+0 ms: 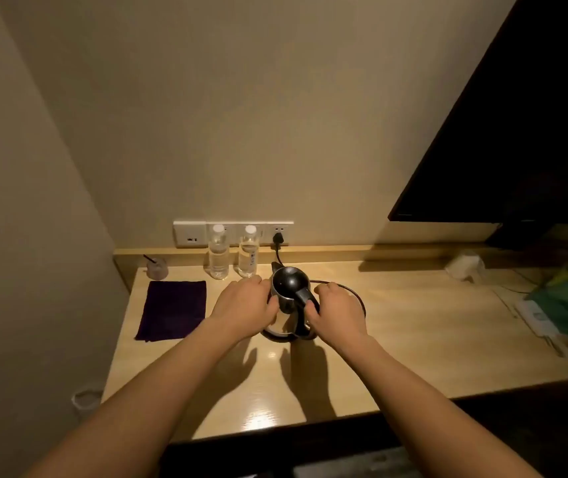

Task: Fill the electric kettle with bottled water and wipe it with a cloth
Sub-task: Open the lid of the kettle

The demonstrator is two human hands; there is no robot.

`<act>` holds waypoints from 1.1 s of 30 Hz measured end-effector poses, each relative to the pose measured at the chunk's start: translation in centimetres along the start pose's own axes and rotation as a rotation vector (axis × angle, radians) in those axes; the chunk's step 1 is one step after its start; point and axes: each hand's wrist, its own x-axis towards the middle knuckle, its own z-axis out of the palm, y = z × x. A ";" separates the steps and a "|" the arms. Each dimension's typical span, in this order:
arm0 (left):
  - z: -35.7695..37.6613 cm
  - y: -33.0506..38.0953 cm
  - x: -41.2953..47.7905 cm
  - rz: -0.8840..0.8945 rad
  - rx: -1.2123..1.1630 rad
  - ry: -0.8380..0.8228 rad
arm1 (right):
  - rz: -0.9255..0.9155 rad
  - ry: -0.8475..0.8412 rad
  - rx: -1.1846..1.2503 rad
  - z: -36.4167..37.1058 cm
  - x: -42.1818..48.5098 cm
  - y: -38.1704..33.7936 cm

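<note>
A steel electric kettle (pixel 289 282) with a black lid and black handle stands on its base on the wooden desk (pixel 396 326). My left hand (pixel 244 303) is pressed against the kettle's left side. My right hand (pixel 336 310) is at the handle on the right, its thumb touching the black grip. Two clear water bottles (pixel 218 253) (pixel 248 251) with white caps stand upright against the wall behind the kettle. A dark purple cloth (pixel 173 309) lies flat on the desk to the left.
The kettle's black cord runs to a plug (pixel 277 240) in the wall socket strip. A small cup (pixel 157 267) stands at the back left. A dark screen (pixel 517 132) hangs at upper right, with bags and white items (pixel 565 301) on the desk's right end.
</note>
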 end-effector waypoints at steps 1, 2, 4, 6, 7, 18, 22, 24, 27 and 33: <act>0.4 -0.4 1.0 -0.010 -0.055 -0.010 | -0.005 -0.010 -0.004 0.3 0.6 0.3; 0.7 -0.6 2.0 -0.016 -0.091 -0.038 | 0.001 -0.027 -0.005 0.5 1.3 0.5; 1.0 -1.2 3.9 0.028 -0.116 -0.102 | -0.007 -0.082 -0.011 1.1 2.4 0.8; 1.6 -1.7 5.9 0.095 -0.138 -0.168 | -0.020 -0.136 -0.005 1.9 3.5 1.1; 2.0 -2.0 6.7 0.127 -0.138 -0.206 | -0.027 -0.158 0.000 2.3 4.0 1.3; 4.8 -4.3 11.8 0.177 -0.144 -0.347 | -0.125 -0.269 0.110 4.1 6.9 3.8; 5.8 -4.6 10.6 0.105 -0.173 -0.268 | -0.221 -0.366 0.209 3.5 8.4 5.5; 6.5 -4.5 9.5 0.052 -0.195 -0.212 | -0.258 -0.420 0.228 3.1 9.5 6.2; 7.2 -4.0 7.9 -0.045 -0.230 -0.114 | -0.308 -0.480 0.208 2.7 11.3 6.6; 8.5 -2.0 5.7 -0.222 -0.265 0.020 | -0.395 -0.579 0.136 2.4 14.4 6.4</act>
